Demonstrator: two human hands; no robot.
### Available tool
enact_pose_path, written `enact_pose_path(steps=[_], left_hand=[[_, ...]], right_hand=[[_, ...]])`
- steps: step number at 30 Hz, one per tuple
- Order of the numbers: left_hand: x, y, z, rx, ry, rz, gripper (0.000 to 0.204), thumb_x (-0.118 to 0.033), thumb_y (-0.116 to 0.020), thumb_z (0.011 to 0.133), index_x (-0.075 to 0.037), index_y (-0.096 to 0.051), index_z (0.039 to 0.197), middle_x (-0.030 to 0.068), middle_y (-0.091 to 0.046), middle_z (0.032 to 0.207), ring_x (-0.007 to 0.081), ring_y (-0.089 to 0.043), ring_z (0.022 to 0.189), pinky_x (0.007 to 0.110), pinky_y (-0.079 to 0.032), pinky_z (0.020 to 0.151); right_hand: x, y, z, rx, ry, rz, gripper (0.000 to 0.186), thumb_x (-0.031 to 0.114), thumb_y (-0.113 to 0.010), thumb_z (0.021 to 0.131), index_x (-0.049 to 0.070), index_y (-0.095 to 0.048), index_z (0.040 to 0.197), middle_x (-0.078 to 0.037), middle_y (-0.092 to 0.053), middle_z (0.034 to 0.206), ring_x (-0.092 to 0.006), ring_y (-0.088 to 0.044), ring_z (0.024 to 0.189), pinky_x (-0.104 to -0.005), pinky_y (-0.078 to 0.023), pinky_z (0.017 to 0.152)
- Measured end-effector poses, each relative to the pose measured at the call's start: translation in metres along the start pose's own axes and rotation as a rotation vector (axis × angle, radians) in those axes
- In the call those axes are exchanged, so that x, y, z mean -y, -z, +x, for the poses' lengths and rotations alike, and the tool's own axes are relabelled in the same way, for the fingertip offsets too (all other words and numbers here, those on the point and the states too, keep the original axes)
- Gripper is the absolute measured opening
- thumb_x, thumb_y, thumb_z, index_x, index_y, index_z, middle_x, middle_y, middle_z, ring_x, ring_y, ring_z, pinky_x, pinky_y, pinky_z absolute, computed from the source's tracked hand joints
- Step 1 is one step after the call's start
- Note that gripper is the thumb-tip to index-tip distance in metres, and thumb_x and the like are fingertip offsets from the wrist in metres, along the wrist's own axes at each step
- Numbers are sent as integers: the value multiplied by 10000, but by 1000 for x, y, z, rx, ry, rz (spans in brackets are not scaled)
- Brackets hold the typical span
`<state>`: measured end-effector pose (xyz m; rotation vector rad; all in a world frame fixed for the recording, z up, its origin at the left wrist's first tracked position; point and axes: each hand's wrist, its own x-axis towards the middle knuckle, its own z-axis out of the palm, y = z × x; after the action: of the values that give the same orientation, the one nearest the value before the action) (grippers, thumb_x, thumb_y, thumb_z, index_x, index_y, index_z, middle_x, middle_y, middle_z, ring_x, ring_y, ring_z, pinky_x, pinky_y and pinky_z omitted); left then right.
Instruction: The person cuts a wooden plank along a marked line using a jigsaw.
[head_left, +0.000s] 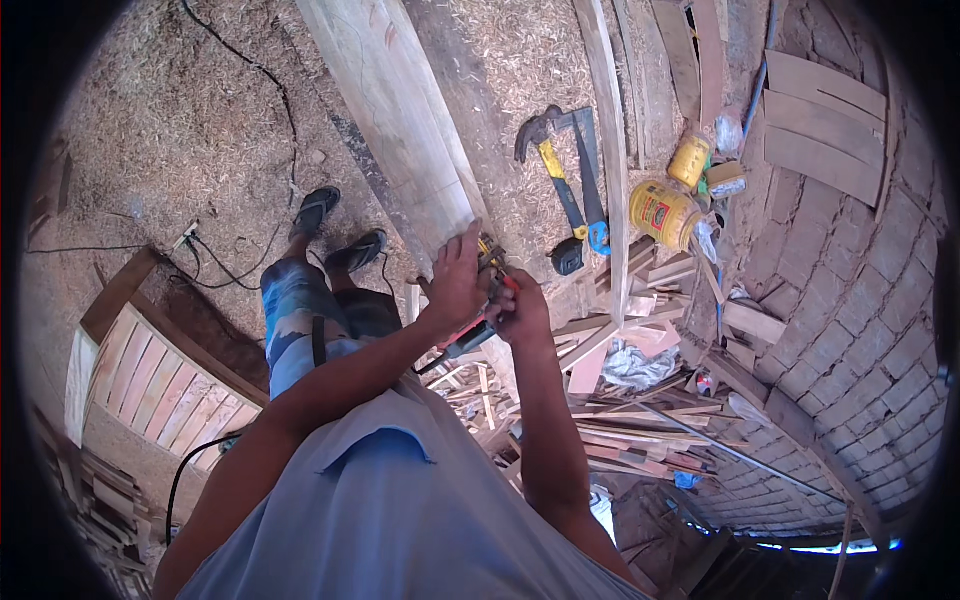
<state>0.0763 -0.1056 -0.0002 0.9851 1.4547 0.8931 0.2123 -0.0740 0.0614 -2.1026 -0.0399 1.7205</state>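
Near the end of a long pale plank [400, 110], I have both hands on a red-and-black power tool [470, 340]. My left hand [455, 280] lies over its metal front part, fingers curled against it. My right hand [522, 310] is closed on a small orange-handled tool [510, 283] at that same front part; its tip is hidden. To the right of the plank lie a yellow-and-black hammer [555, 175], a handsaw [590, 165] with a blue handle and a black tape measure [567, 256].
Yellow containers [660, 210] stand by a long board [610, 120]. Wood offcuts [640, 430] lie piled below, beside a brick wall [850, 320]. A slatted wooden piece [160, 370] is at left, near cables [225, 283] on the shavings-covered ground.
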Motion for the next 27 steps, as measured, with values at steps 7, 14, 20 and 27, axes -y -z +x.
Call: enact_pose_path(steps=[7, 14, 20, 27], left_hand=[[12, -7, -1, -20, -21, -27, 895, -53, -725, 867, -41, -283, 1645, 263, -523, 1340, 484, -500, 1246, 550, -403, 1106], [15, -3, -2, -28, -63, -20, 897, -54, -717, 866, -45, -280, 1649, 264, -522, 1320, 476, -503, 1226, 550, -396, 1110], [13, -3, -1, -24, -77, -28, 892, -57, -711, 858, -42, -289, 1643, 260, -523, 1305, 473, -502, 1213, 552, -393, 1107], [11, 3, 3, -3, -71, -43, 858, -52, -732, 845, -57, -340, 1608, 260, -534, 1290, 474, -506, 1206, 540, -399, 1098]], right_hand=[[18, -12, -37, 102, -91, 127, 459, 517, -678, 1018, 70, -611, 1094, -60, -662, 805, -195, -649, 679, -351, -557, 677], [6, -21, -86, -554, 1153, -1673, 524, 325, -702, 947, 43, -576, 1370, -206, -649, 1326, -338, -624, 1256, -636, -429, 1093], [3, -16, -49, -254, 1008, -2366, 181, 151, -600, 964, 120, -625, 1141, -81, -671, 1038, -279, -651, 1050, -539, -442, 1013], [24, -24, -40, -141, 946, -2338, 143, 179, -627, 942, 123, -613, 1073, -95, -705, 953, -277, -707, 930, -445, -486, 846]])
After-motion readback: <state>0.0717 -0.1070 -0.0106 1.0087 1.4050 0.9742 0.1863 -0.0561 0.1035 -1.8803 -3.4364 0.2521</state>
